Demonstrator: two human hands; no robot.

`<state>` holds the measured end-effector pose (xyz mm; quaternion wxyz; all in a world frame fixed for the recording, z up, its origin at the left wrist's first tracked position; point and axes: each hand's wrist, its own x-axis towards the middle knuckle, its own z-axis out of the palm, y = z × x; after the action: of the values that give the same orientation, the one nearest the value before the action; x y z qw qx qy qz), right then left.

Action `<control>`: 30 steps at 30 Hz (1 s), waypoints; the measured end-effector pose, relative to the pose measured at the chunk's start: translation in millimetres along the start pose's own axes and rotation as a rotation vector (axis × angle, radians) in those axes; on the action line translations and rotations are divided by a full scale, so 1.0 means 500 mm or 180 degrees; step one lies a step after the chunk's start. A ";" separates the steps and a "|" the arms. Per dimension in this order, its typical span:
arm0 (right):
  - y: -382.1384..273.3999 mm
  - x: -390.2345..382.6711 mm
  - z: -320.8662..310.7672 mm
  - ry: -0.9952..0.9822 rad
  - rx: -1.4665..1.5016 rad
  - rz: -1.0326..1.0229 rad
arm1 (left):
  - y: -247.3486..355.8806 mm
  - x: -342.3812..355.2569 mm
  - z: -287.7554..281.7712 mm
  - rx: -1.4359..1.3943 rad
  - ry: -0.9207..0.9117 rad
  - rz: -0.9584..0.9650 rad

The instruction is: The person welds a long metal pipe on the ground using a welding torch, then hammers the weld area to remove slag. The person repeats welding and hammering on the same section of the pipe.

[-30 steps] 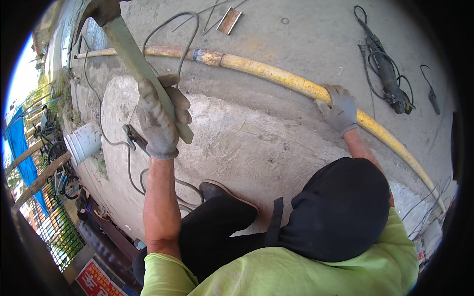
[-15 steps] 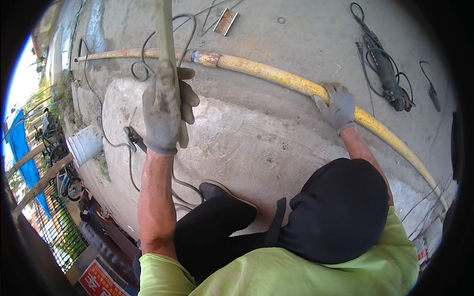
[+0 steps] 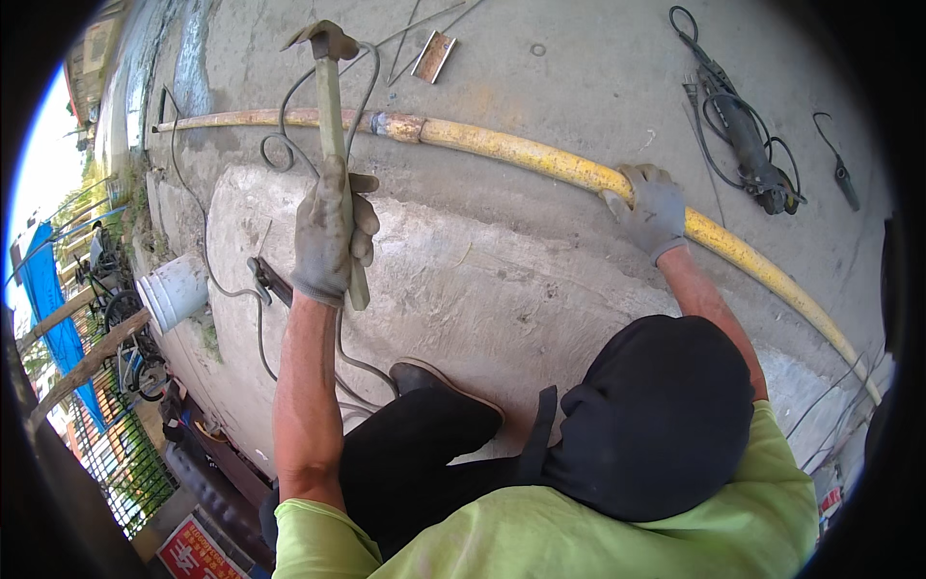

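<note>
My left hand [image 3: 333, 232], in a grey work glove, is closed around the pale wooden handle of a claw hammer [image 3: 330, 111]. The hammer's rusty brown head is raised at the far end, over the left part of a long yellow pipe [image 3: 521, 147]. This pipe lies across the ground, scuffed and slightly bent to the eye, with a rusty joint left of its middle. Gripping it right of centre is my gloved right hand [image 3: 654, 210], its fingers over the far side. A round black cloth shape hides part of my right arm.
A corded black power tool [image 3: 752, 154] and a hooked tool [image 3: 845, 183] lie at far right. Beyond the pipe sits a small metal channel piece [image 3: 434, 57]. Grey cable [image 3: 198, 193] and a clamp [image 3: 270, 280] are at left, near a white bucket [image 3: 174, 292].
The hammer and my left hand have come down toward me, so the hammer's head now shows. My right hand remains on the pipe.
</note>
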<state>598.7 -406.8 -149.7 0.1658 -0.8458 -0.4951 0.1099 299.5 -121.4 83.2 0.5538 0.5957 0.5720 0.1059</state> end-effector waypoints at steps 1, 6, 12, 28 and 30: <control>-0.002 -0.001 0.005 -0.0003 0.0070 -0.0013 | 0.029 -0.017 -0.004 -0.0012 0.0142 0.0158; -0.008 0.000 -0.002 -0.0001 0.0071 -0.0033 | -0.008 -0.003 0.005 -0.0323 0.0510 0.1156; -0.010 0.008 0.002 0.0000 0.0122 -0.0042 | -0.237 0.024 0.013 0.0332 -0.0189 -0.0895; -0.006 0.016 -0.006 -0.0424 -0.0020 -0.0152 | -0.293 -0.041 -0.022 -0.0543 0.0171 -0.1097; -0.001 0.022 -0.011 -0.0500 0.0041 -0.0214 | -0.291 -0.048 -0.013 -0.0601 0.0159 -0.1058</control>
<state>605.4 -397.8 -144.7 0.1356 -0.8163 -0.5340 0.1735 204.6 -176.1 -15.7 0.6027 0.4356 0.6637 0.0809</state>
